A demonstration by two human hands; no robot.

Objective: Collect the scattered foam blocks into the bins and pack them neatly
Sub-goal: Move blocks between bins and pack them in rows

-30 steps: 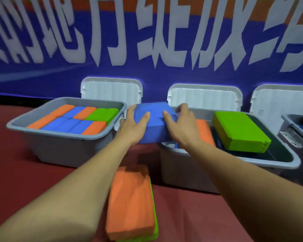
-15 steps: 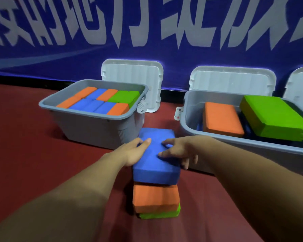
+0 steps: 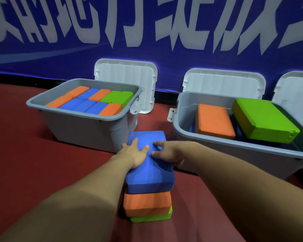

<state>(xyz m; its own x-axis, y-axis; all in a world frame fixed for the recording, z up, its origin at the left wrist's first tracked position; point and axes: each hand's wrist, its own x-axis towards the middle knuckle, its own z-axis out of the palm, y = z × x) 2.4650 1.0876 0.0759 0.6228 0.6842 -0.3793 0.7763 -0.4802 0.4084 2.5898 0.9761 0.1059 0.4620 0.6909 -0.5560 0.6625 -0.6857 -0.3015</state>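
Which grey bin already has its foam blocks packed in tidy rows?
The left bin: its blocks stand tightly side by side. In the right bin an orange block and a green block lie loose.

Reference: the stack of three foam blocks [image 3: 147,194] on the floor [image 3: 24,163]. Its top block [image 3: 152,173] overhangs the two beneath on the far side. The left hand [image 3: 135,154] lies on that block's upper face, and the right hand [image 3: 166,152] grips its right edge. Behind and left of the stack stands the left bin [image 3: 87,130], filled with packed blocks [image 3: 87,102]. Behind and right stands the right bin [image 3: 234,149], holding loose blocks [image 3: 215,119]. An upright lid [image 3: 128,79] stands behind each bin, with the banner [image 3: 147,55] farthest back.
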